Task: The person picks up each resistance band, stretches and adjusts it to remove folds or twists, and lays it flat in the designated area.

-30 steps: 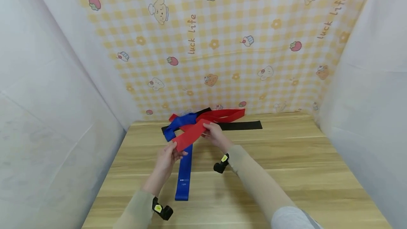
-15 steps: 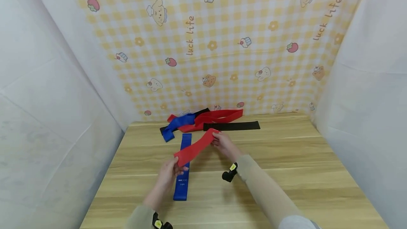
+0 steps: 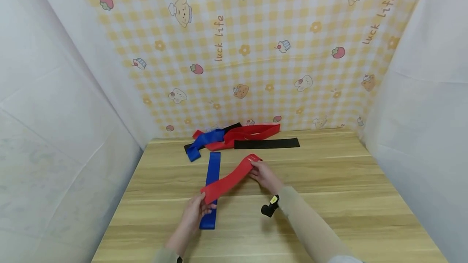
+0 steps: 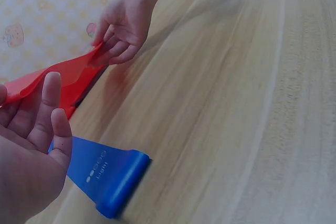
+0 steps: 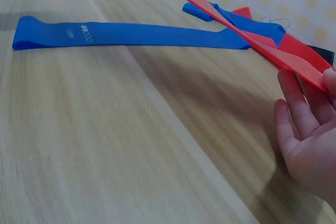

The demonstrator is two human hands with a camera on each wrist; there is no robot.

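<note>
Both hands hold a red resistance band (image 3: 230,180) stretched slantwise above the table. My left hand (image 3: 193,212) pinches its near left end between thumb and fingers. At the far right end, my right hand (image 3: 266,175) pinches it, thumb on top and fingers below. Under the red band lies a flat blue resistance band (image 3: 213,168), running front to back; its printed "Light" end (image 4: 107,174) shows in the left wrist view. In the right wrist view the red band (image 5: 247,38) passes over the blue band (image 5: 157,34).
At the back of the wooden table (image 3: 310,214), against the checked cloth (image 3: 256,68), lies a heap with another blue band (image 3: 206,139), another red band (image 3: 252,133) and black strips. A black band (image 3: 267,144) lies flat at its right. White sheets (image 3: 413,117) wall both sides.
Both hands have drawn the red band away from the heap, toward the front, with the right hand also shifting right. The blue band under it now shows more of its length.
</note>
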